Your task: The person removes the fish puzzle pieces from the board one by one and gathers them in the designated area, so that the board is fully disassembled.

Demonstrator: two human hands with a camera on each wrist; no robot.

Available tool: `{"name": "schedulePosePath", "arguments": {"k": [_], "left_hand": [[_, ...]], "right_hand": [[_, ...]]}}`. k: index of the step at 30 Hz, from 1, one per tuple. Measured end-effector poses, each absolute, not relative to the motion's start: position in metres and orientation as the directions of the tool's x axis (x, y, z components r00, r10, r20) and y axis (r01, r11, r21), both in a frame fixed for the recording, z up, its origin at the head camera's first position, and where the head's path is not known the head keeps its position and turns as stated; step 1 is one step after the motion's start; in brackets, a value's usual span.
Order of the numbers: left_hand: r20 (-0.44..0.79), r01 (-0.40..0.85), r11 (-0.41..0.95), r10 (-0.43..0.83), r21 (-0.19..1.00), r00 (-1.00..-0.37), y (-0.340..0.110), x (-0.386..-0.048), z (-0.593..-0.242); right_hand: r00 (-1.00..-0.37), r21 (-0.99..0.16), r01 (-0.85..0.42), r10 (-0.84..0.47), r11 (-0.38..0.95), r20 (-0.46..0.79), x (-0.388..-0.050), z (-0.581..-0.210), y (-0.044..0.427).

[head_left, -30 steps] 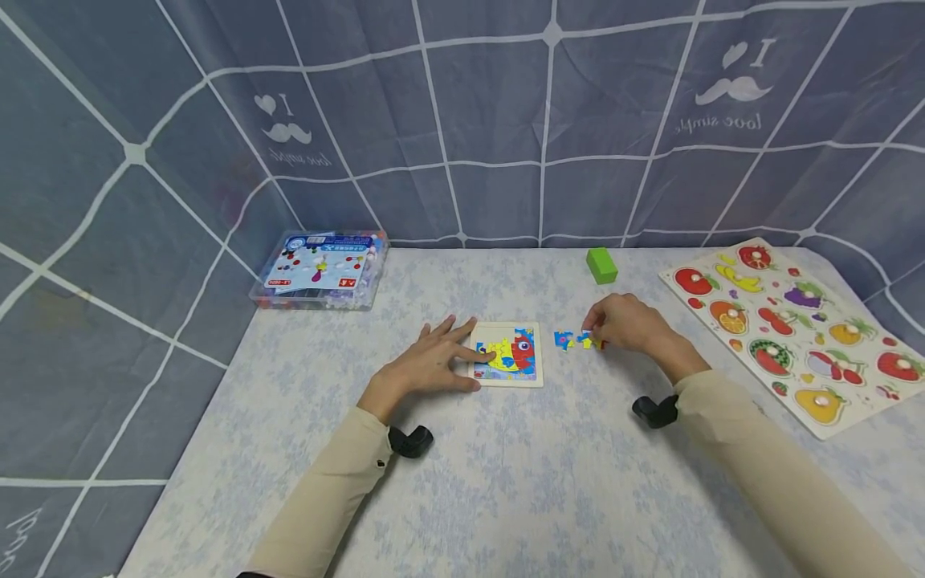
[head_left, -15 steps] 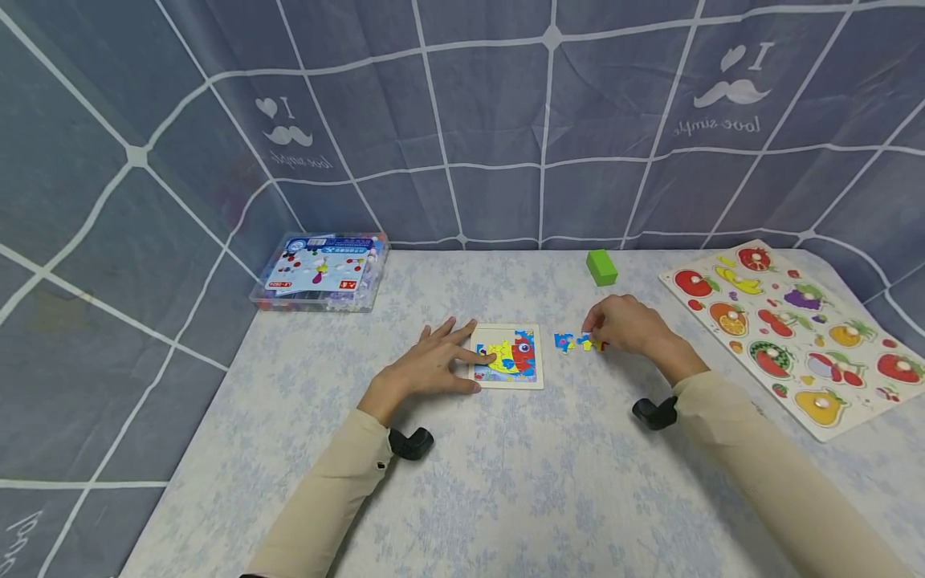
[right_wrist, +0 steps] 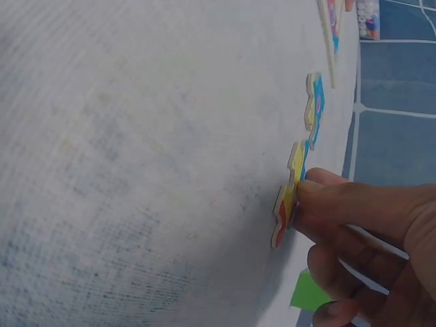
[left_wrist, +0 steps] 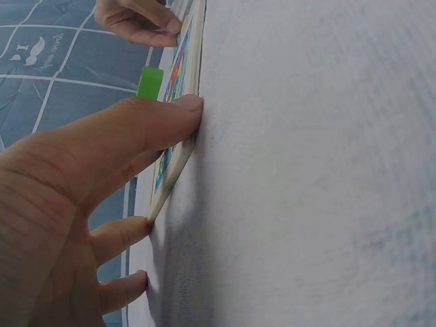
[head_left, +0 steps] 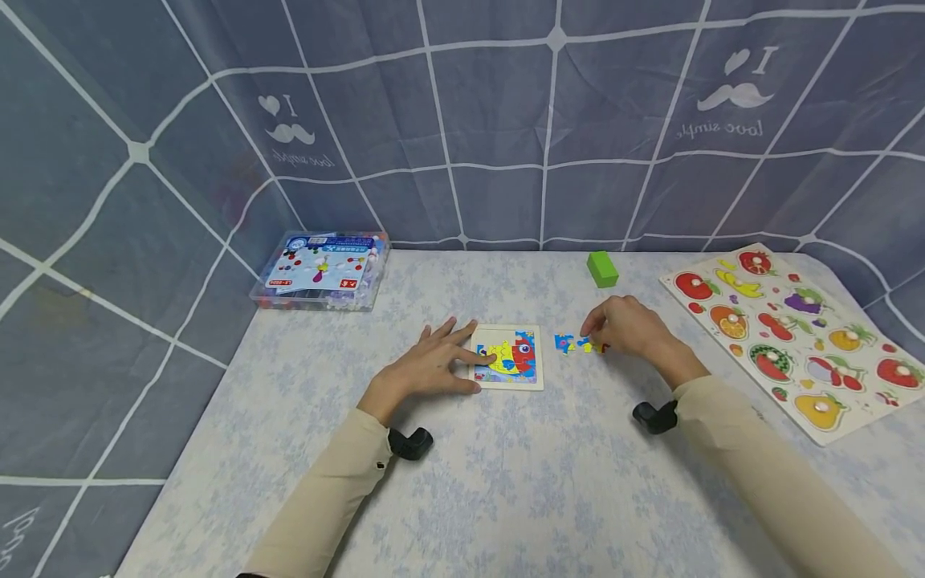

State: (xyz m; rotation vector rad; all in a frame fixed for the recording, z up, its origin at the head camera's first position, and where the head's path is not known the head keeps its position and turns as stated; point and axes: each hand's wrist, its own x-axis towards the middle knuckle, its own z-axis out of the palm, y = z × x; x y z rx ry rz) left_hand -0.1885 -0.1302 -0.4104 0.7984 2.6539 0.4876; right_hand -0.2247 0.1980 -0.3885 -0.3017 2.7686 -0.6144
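Observation:
A small framed fish puzzle (head_left: 515, 355) lies on the table, its left part partly filled and partly hidden by fingers. My left hand (head_left: 426, 365) rests spread over the frame's left side; in the left wrist view the thumb of this hand (left_wrist: 82, 157) touches the frame's edge (left_wrist: 176, 174). Right of the frame lies a blue loose piece (head_left: 563, 343). My right hand (head_left: 627, 325) has its fingertips on further pieces beside it; the right wrist view shows thumb and fingers of the hand (right_wrist: 368, 225) pinching at a yellow and blue piece (right_wrist: 297, 160), next to a red and yellow one (right_wrist: 281, 216).
A green block (head_left: 602, 269) stands behind my right hand. At the right lies a fruit picture board (head_left: 788, 337). A clear box of beads (head_left: 321, 271) sits at the back left, near the curtain (head_left: 499, 201).
My right fingertips have shifted very slightly at the loose pieces. The left hand stays in place on the frame.

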Motion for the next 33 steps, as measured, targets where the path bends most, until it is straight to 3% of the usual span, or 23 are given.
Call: {"name": "schedulePosePath", "arguments": {"k": [18,33], "left_hand": [[-0.215,0.480,0.783,0.587,0.395,-0.781,-0.129,-0.187,-0.406],[-0.218,0.497,0.784,0.594,0.372,-0.775,-0.130,-0.187,-0.407]], "right_hand": [[-0.948,-0.452,-0.226,-0.301,0.863,-0.101,-0.228,-0.388,0.176],[-0.929,-0.463,-0.221,-0.330,0.859,-0.170,-0.231,-0.391,0.108]]}}
